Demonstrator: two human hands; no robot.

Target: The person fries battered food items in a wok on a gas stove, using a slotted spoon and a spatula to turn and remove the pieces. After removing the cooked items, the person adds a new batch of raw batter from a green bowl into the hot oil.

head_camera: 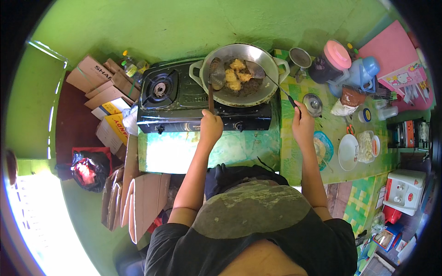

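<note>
A two-handled metal wok (241, 100) stands on the right burner of a black two-burner gas stove (197, 100). Several golden fritters (234, 80) lie clustered in dark oil in its middle. My left hand (211, 127) grips the brown handle of a perforated skimmer (217, 74), whose head rests inside the wok's left side. My right hand (304, 123) holds the black handle of a metal ladle or turner (255, 70). Its head is at the right edge of the fritters; whether it touches them I cannot tell.
Right of the stove are a metal lid (313, 105), a blue bowl of batter-like mixture (326, 146), a white bowl (348, 151), a container of shredded vegetable (365, 146), scissors (350, 129) and a metal cup (299, 58). Folded cardboard (93, 74) and bottles (130, 67) stand at the left.
</note>
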